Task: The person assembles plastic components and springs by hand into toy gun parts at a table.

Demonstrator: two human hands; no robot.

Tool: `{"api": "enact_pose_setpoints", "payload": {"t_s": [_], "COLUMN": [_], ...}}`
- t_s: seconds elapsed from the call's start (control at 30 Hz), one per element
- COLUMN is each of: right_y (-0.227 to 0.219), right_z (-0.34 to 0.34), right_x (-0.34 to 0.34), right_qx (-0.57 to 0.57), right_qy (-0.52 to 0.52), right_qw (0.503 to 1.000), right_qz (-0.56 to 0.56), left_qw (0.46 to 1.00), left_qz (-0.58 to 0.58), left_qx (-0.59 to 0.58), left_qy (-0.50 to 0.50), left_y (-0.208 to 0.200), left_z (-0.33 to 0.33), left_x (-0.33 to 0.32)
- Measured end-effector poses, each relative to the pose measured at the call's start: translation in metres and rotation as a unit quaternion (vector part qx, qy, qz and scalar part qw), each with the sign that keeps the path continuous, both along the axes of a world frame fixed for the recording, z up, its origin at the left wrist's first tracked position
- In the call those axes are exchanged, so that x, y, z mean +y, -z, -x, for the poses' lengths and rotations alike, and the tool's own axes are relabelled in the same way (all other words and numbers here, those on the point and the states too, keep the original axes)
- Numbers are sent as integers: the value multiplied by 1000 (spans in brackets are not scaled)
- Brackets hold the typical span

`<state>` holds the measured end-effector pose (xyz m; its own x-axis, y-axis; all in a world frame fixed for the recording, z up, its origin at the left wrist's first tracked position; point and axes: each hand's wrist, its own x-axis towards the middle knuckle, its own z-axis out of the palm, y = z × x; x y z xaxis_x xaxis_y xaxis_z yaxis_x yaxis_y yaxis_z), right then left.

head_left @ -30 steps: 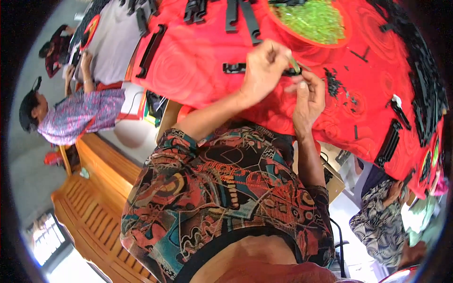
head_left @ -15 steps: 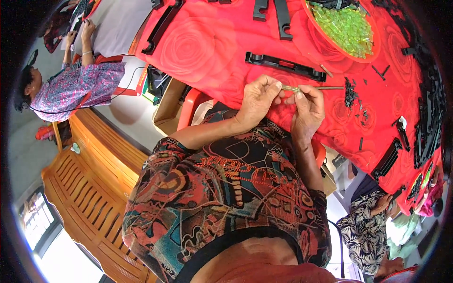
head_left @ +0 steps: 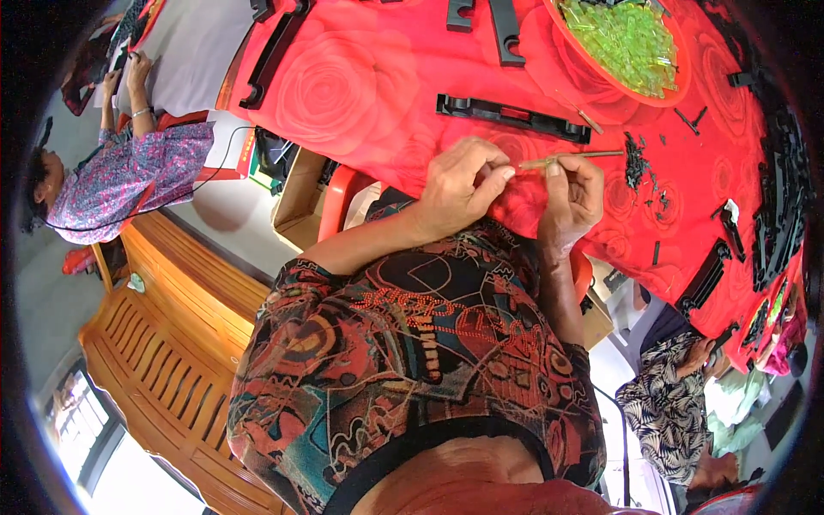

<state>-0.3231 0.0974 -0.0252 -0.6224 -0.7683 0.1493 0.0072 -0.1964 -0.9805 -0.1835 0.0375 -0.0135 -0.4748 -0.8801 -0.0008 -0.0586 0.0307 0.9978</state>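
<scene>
My right hand [head_left: 573,199] is closed in a pinch on a thin brown rod [head_left: 608,154], which lies roughly level and pokes out on both sides of the fingers. The rod's left end looks paler and perhaps translucent. Just left of that end is my left hand [head_left: 468,187], thumb and forefinger together; whatever they hold, if anything, is too small to make out. Beyond both hands a long black plastic part [head_left: 515,118] with notched ends lies on the red rose-patterned tablecloth [head_left: 343,86].
An orange bowl [head_left: 682,77] holds many yellow-green translucent pieces [head_left: 622,47]. Black scraps [head_left: 637,167] and a short brown stick [head_left: 590,122] lie nearby. More black parts [head_left: 777,223] are piled at right. Other people sit at left [head_left: 133,184] and lower right [head_left: 665,403].
My left fingers have drawn back slightly from the rod, baring its pale end between the hands. My right hand has shifted a little to the right, still gripping the rod.
</scene>
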Motion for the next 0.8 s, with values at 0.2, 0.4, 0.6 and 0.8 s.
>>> {"api": "enact_pose_setpoints", "payload": {"t_s": [0.2, 0.4, 0.6, 0.8], "right_y": [4, 21, 24, 30], "right_z": [11, 5, 2, 5], "right_x": [-22, -44, -47, -47], "right_qx": [152, 330, 311, 245], "right_qy": [112, 164, 188, 189], "right_qw": [982, 929, 931, 949], "right_qz": [-8, -34, -47, -63], "left_qw": [823, 826, 857, 869], "left_qz": [509, 479, 450, 436], "left_qx": [-249, -295, -249, -222], "left_qy": [-43, 30, 37, 69], "left_y": [-4, 13, 12, 18], "left_z": [-3, 0, -1, 2], "left_x": [-49, -64, -52, -42]}}
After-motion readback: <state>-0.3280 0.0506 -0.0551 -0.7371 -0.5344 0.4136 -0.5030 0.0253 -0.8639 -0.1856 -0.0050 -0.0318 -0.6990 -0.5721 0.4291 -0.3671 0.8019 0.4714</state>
